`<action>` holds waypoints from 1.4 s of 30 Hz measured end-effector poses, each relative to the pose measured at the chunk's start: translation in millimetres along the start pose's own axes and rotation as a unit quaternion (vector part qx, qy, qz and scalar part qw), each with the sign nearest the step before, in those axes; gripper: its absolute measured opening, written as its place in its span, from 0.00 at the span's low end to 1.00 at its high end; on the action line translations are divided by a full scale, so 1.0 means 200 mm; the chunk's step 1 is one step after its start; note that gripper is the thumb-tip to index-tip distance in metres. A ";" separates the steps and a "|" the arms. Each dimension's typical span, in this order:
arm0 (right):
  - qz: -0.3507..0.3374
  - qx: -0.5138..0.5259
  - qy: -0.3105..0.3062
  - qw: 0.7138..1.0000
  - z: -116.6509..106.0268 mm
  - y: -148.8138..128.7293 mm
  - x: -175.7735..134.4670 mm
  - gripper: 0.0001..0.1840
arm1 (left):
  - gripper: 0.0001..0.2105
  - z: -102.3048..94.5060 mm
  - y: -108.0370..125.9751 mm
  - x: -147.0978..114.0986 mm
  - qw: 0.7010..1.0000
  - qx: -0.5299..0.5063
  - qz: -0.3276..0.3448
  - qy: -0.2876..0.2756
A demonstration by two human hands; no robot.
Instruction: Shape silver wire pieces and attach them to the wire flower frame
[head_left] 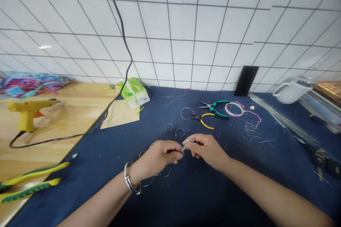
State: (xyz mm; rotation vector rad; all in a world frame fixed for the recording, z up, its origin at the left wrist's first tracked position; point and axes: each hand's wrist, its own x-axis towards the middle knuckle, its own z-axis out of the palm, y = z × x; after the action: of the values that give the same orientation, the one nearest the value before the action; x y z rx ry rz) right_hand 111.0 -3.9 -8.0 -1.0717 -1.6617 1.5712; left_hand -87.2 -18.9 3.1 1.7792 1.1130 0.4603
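Observation:
Between my two hands is a small silvery metal piece (188, 143) that looks like coiled or bundled wire; its exact kind is hard to make out. My left hand (162, 156) pinches its lower end, thumb against fingers. On the other end, the thumb and fingers of my right hand (204, 149) are closed. Under and beside my left hand lie thin wire rings (165, 171), partly covered by it. Just beyond the hands, two small bent wire loops (179, 132) rest on the dark blue cloth (213, 198).
Yellow-handled pliers (205, 118), teal-handled pliers (220, 108) and a white wire coil (234, 109) lie beyond my right hand. Wire scraps (252, 131) are scattered farther right, near a white mug (293, 90). At left are a yellow glue gun (28, 113), its cord and green-yellow cutter handles (34, 177).

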 end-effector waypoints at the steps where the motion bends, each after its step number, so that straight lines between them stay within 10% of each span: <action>1: 0.005 -0.009 0.014 1.000 0.00 0.01 0.00 0.11 | 0.08 -0.04 -0.01 -0.01 0.996 0.078 0.027 0.042; 5: 0.007 -0.093 0.060 0.994 -0.02 0.02 0.01 0.11 | 0.10 -0.26 -0.11 -0.04 0.927 0.299 0.025 0.225; 10: -0.069 -0.277 0.017 0.958 0.01 0.06 0.03 0.07 | 0.11 -0.45 -0.29 -0.05 0.861 0.443 -0.130 0.212; 20: -0.153 -0.474 -0.008 0.867 0.03 0.13 0.01 0.09 | 0.11 -0.45 -0.45 -0.01 0.841 0.475 -0.183 0.186; 28: -0.128 -0.671 0.093 0.724 -0.28 0.09 0.15 0.14 | 0.10 -0.45 -0.49 0.00 0.832 0.487 -0.189 0.188; 42: -0.003 -0.707 0.039 0.706 -0.41 0.12 0.19 0.09 | 0.11 -0.45 -0.47 0.00 0.833 0.486 -0.186 0.188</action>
State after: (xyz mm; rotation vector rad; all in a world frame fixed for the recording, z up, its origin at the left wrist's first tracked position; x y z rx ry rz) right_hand 166.9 70.0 -26.5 -1.6866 -2.7542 -0.1358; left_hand -196.2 39.8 -35.1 2.2667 2.1977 -0.0512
